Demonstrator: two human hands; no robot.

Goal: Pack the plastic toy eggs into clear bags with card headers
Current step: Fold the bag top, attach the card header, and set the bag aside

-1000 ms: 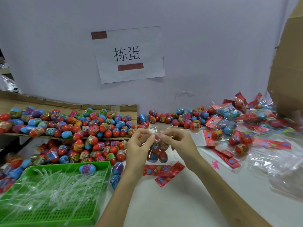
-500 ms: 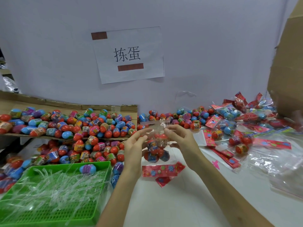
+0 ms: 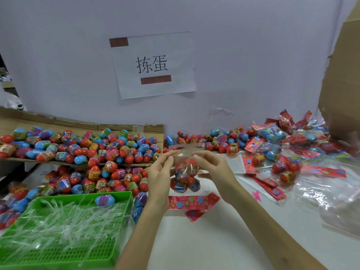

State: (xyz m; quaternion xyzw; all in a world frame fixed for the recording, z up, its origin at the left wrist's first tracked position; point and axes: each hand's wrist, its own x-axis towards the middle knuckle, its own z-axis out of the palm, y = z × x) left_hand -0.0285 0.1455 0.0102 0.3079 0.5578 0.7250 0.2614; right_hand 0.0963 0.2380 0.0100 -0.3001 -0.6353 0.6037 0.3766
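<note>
The clear bag [image 3: 187,166] hangs in the air between the two hands, above the white surface [image 3: 194,240], with several red and blue eggs [image 3: 180,187] bunched in its lower half and its mouth flap [image 3: 185,147] standing loose, seemingly unsealed, above the fingers. The left hand [image 3: 158,173] pinches the bag's upper left edge between thumb and fingertips, and the right hand [image 3: 215,170] curls round its right side, so the hands are apart with the bag clamped between them. The main risk, as I judge it, is the thin slippery film: the eggs' weight pulls down on two small grips, and if either loosens the bag could tip and spill eggs through the open mouth onto the surface, where they would roll into the loose pile [image 3: 109,180] at the left and be lost among the unpacked ones. The flap could also fold crooked or cling to itself, so that the closure catches a wrinkle or leaves a gap. The red card headers [image 3: 191,201] lie flat just under the bag; a dropped bag would knock them askew, and a header set on off-centre would likely look skewed beside the finished packs [image 3: 270,136] at the right. The green tray [image 3: 58,257] of clear strips sits near the left forearm, and a careless elbow could drag strips out
</note>
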